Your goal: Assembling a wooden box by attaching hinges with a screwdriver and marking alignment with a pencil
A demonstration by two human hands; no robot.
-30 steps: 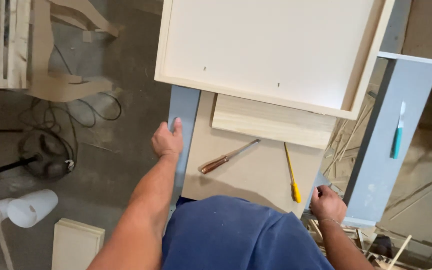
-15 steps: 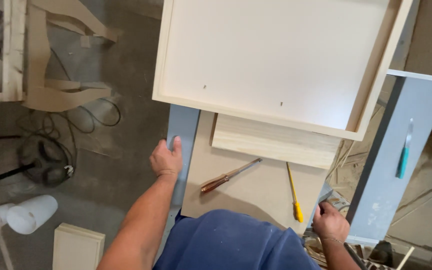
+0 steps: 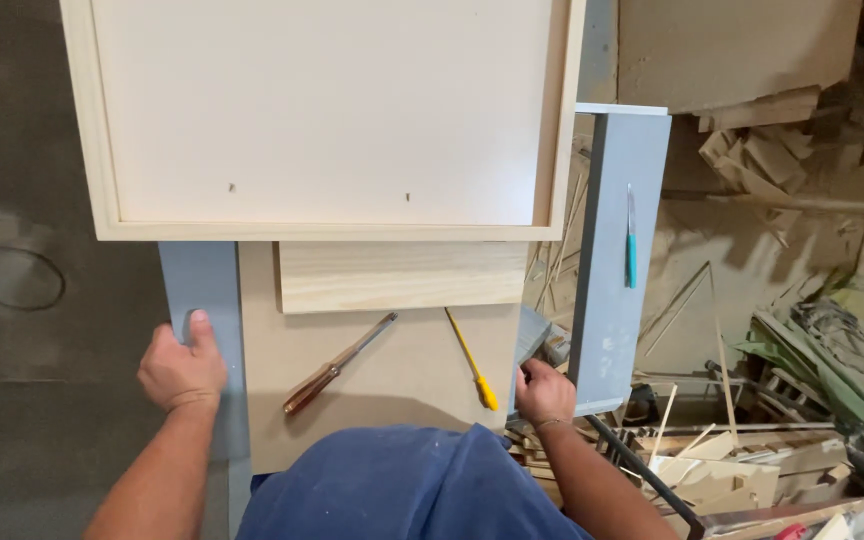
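— Gripping what, that left hand?
— The grey board at the table's left edge, fingers curled on its side, thumb flat on top.
— And the right hand?
— Fingers closed around the grey panel at the right edge. A chisel and yellow screwdriver lie between, below the white frame.

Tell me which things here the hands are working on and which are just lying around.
In hand:
left hand on the grey board
right hand at the brown panel

Lying about:
chisel
yellow screwdriver
teal tool
wood scraps
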